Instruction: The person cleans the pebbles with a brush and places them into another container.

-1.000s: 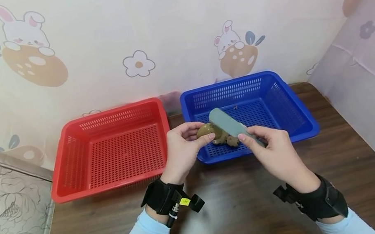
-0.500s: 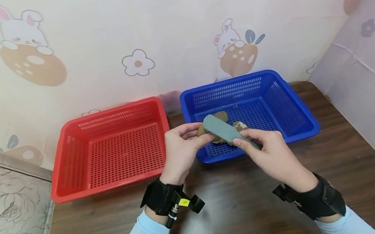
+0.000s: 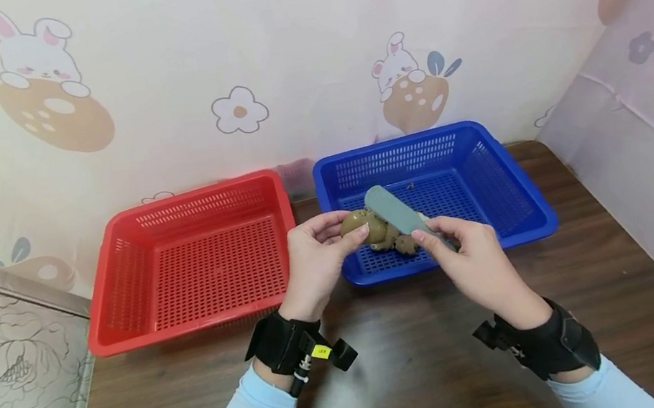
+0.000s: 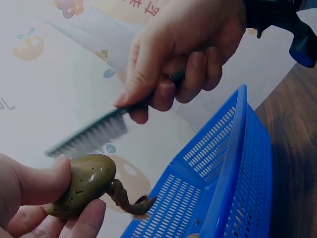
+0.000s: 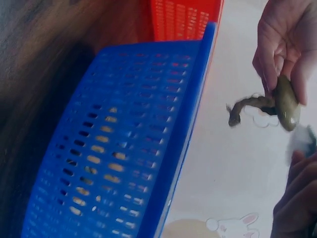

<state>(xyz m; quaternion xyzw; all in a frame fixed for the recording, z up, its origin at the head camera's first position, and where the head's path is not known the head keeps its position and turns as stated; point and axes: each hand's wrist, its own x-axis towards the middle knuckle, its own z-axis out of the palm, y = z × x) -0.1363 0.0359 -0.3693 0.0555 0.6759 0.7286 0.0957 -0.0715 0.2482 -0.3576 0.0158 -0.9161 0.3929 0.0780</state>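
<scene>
My left hand (image 3: 319,260) pinches a glossy olive-brown oval piece (image 3: 366,225) between thumb and fingers, over the left part of the blue basket (image 3: 518,228). In the left wrist view the piece has small dark pits, and a curled brown stalk (image 4: 124,197) hangs from one end. My right hand (image 3: 471,259) grips a grey-green brush (image 3: 393,208) by its handle. Its white bristles (image 4: 96,138) face down, close above the oval piece in the left wrist view. Several brown lumps (image 3: 405,245) lie in the blue basket below the hands, partly covered.
A red perforated basket (image 3: 199,321) stands on the left of the dark wooden table (image 3: 391,382), beside the blue one. Behind both rises a cloth backdrop (image 3: 297,34) printed with rabbits. Each wrist wears a black camera band (image 3: 289,342).
The brush moved left and down across the oval piece, then back right and up. My left hand stays nearly in place with the piece in its grip.
</scene>
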